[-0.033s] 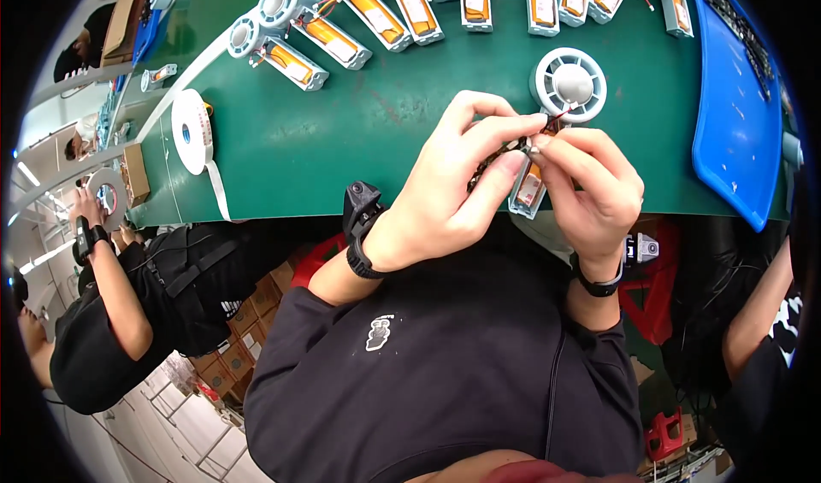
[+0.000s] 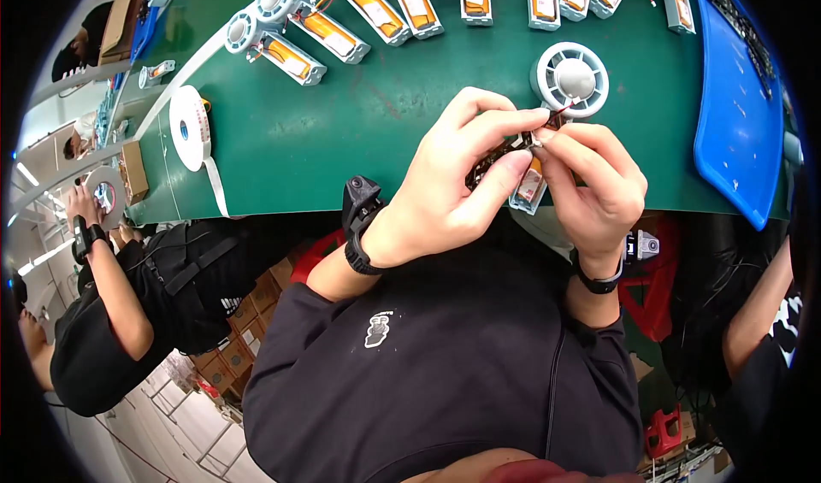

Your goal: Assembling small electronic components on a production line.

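My left hand [image 2: 453, 175] grips a small dark circuit board [image 2: 487, 165] between thumb and fingers. At the board's right end, my right hand [image 2: 599, 179] has thumb and forefinger pinched on a small pale connector [image 2: 536, 140], mostly covered by the fingertips. Both hands are above a light-blue handheld fan [image 2: 573, 79], which lies with its round head away from me. An orange battery [image 2: 531, 182] shows in its open handle below my fingers. Thin dark and red wires with a white plug [image 2: 575, 102] stick up beside the fan head.
Several similar open fans with orange batteries [image 2: 329, 34] line the far side of the green table [image 2: 342, 141]. A roll of white tape [image 2: 190, 128] stands at left. To the right is a blue tray [image 2: 740, 141] holding dark boards. People sit on both sides.
The circuit board has tilted slightly in my left hand, so more of its face shows. My fingertips have shifted a little at the connector.
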`<state>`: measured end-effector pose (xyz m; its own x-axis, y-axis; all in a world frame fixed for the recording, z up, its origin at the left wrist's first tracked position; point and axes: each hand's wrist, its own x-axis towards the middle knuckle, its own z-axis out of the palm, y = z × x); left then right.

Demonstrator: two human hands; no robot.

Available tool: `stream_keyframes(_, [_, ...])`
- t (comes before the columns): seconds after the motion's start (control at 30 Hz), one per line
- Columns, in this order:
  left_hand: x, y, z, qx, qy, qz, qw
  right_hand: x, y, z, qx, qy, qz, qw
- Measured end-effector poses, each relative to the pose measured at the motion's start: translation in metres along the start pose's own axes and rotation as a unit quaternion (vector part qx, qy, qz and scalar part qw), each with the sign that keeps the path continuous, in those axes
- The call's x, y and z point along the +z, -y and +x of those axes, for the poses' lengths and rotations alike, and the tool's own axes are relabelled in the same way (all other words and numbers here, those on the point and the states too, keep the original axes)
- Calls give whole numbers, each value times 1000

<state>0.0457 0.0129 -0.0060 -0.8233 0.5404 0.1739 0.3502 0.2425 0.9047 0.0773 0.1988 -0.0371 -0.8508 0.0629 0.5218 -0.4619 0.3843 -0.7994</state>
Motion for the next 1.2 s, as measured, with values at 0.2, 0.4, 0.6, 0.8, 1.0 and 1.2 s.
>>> stream_keyframes(0.2, [6, -9, 4, -158, -11, -198, 967, -1, 0, 11, -52, -9, -50, 997])
stream_keyframes(0.4, [2, -8, 10, -130, 29, -117, 984, -12, 2, 15, -42, 56, -88, 994])
stream_keyframes(0.6, [5, -18, 12, -242, 67, -277, 927, -19, -2, 7, 111, 87, 15, 990])
stream_keyframes(0.8, [7, -15, 7, -214, 90, -250, 940, -23, -9, 4, 134, 75, 53, 987])
stream_keyframes(1.0, [10, -13, 1, -222, 75, -254, 938, -21, -19, 0, 69, 69, 71, 993])
stream_keyframes(1.2, [10, -18, 13, -238, 104, -277, 925, -20, -16, -2, 52, -8, 54, 997])
